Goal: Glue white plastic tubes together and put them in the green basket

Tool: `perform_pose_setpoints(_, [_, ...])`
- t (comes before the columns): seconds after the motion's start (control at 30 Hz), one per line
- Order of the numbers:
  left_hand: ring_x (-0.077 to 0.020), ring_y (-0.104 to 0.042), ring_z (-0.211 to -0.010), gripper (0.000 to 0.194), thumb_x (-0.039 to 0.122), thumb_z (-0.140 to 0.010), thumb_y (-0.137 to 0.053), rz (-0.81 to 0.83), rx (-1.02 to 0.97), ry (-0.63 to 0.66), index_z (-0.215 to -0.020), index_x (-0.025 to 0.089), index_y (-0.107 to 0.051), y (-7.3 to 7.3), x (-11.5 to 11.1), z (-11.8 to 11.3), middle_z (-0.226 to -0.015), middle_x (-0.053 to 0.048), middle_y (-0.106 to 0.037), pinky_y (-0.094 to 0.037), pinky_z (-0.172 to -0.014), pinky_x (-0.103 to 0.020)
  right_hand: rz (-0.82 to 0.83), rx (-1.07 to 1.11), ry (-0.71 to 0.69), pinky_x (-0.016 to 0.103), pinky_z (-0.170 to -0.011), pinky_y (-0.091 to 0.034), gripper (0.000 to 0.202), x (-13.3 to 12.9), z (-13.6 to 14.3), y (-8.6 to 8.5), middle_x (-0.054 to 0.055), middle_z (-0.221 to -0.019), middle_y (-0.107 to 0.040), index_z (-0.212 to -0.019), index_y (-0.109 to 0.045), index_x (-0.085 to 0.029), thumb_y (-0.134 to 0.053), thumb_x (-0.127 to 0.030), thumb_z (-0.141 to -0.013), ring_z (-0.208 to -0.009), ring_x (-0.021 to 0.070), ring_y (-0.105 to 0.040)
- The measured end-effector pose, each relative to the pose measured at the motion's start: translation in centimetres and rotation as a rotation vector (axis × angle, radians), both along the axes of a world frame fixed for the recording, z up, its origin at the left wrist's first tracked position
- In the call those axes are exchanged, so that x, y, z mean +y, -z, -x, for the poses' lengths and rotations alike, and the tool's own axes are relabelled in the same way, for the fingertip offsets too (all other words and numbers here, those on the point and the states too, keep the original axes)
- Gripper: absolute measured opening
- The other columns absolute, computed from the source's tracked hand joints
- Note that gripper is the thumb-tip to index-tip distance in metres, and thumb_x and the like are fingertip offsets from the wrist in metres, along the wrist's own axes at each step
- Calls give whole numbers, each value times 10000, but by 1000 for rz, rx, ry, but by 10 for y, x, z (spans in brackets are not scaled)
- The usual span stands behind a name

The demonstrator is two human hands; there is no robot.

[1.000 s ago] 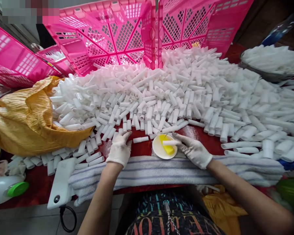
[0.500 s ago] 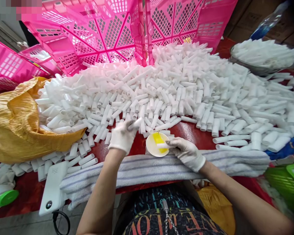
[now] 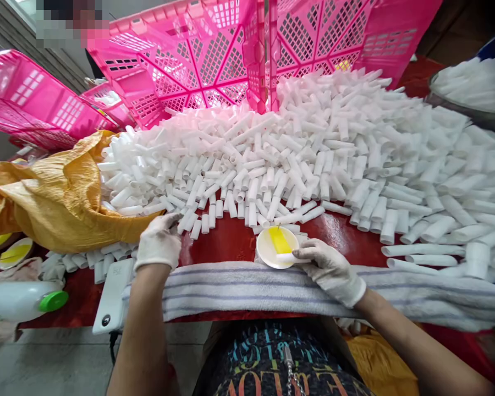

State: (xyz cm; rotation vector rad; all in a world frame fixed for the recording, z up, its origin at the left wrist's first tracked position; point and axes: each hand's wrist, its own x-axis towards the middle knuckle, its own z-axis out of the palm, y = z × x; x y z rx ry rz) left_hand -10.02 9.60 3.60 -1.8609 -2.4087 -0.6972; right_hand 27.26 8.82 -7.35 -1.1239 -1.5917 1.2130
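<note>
My left hand point(image 3: 159, 242), in a white glove with darkened fingertips, reaches to the near left edge of a heap of short white plastic tubes point(image 3: 247, 159). Its fingertips meet tubes there; whether they grip one is hidden. A slim white stick point(image 3: 287, 257) is pinched in my gloved right hand point(image 3: 328, 269). The stick's far end lies over a small round white dish point(image 3: 264, 257) that has a bright yellow patch point(image 3: 278, 239) in it. The dish sits on the red tabletop point(image 3: 214, 239), just beyond a striped towel point(image 3: 231, 294).
Pink plastic crates point(image 3: 206, 60) stand behind the heap. On the left lie a yellow woven sack point(image 3: 70, 192), a white power bank point(image 3: 114, 297) and a green-capped bottle point(image 3: 20, 300). A bowl of tubes point(image 3: 470, 113) is at the far right.
My left hand has moved left, from beside the dish with a tube in it to the heap's left edge. The right hand still holds the stick over the dish. The view has shifted left.
</note>
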Motion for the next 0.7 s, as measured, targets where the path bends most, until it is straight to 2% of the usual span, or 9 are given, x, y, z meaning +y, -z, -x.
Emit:
perform_pose_setpoints(0.13, [-271, -676, -1018, 374, 309, -837, -563, 146, 3, -71, -1153, 162, -698, 24, 4, -9, -1121, -133, -707, -518, -958, -390, -98, -88, 0, 447, -993, -531, 332, -2, -4, -5, 84, -1115, -702, -1112, -694, -228, -725, -373, -815, -1033, 257, -670])
perform_pose_setpoints(0.2, [-297, -683, -973, 402, 377, -820, -591, 253, 21, -167, -1147, 169, -696, 33, 13, -18, -1076, -154, -715, -533, -903, -421, -78, -91, 6, 428, -944, -557, 288, -4, -5, -13, 92, -1037, -720, -1046, -698, -197, -686, -405, -846, -968, 240, -687])
perform_pose_setpoints(0.27, [-300, -687, -938, 382, 398, -804, -609, 313, 18, -203, -1101, 181, -709, 41, 22, -22, -1011, -154, -731, -538, -868, -423, 43, -26, 41, 375, -847, -591, 351, -4, -4, -24, 96, -1009, -723, -1012, -680, -181, -690, -481, -829, -905, 221, -695])
perform_pose_setpoints(0.33, [-288, -688, -920, 356, 379, -782, -633, 296, 0, -168, -1070, 187, -716, 49, 27, -23, -959, -141, -740, -540, -864, -409, 172, 32, 90, 323, -761, -599, 442, -1, -1, -34, 94, -1018, -721, -1045, -652, -180, -664, -562, -824, -858, 199, -695])
perform_pose_setpoints(0.4, [-291, -688, -898, 369, 338, -739, -668, 261, -23, -114, -1067, 178, -720, 54, 29, -23, -917, -136, -740, -546, -858, -420, 194, 10, 134, 309, -740, -591, 467, 3, 2, -38, 81, -986, -723, -1036, -646, -184, -644, -600, -822, -835, 191, -689])
perform_pose_setpoints(0.47, [-314, -682, -917, 383, 303, -714, -680, 245, -33, -66, -1065, 157, -725, 53, 25, -23, -923, -149, -731, -542, -877, -458, 144, -66, 155, 328, -789, -584, 429, 7, 2, -35, 74, -959, -725, -1001, -655, -190, -644, -582, -827, -867, 206, -685])
perform_pose_setpoints(0.57, [-302, -672, -946, 362, 342, -765, -650, 178, -104, -55, -1062, 149, -721, 42, 11, -32, -1002, -157, -708, -524, -933, -458, 59, -84, 165, 365, -875, -567, 379, 5, -5, -28, 82, -1024, -717, -1024, -660, -200, -674, -521, -824, -943, 233, -679])
perform_pose_setpoints(0.63, [-246, -672, -916, 378, 417, -806, -635, 106, -340, -34, -1080, 164, -696, 33, 1, -44, -1028, -120, -701, -531, -928, -401, 38, -14, 201, 366, -902, -559, 377, 1, -11, -28, 84, -1060, -705, -1037, -655, -216, -696, -512, -808, -984, 240, -671])
perform_pose_setpoints(0.7, [-195, -669, -890, 406, 469, -811, -655, 70, -725, 62, -1093, 177, -659, 27, -8, -62, -1021, -77, -702, -540, -899, -350, 59, 59, 254, 349, -872, -565, 383, -3, -12, -33, 86, -1072, -697, -1021, -652, -231, -707, -532, -791, -989, 237, -664])
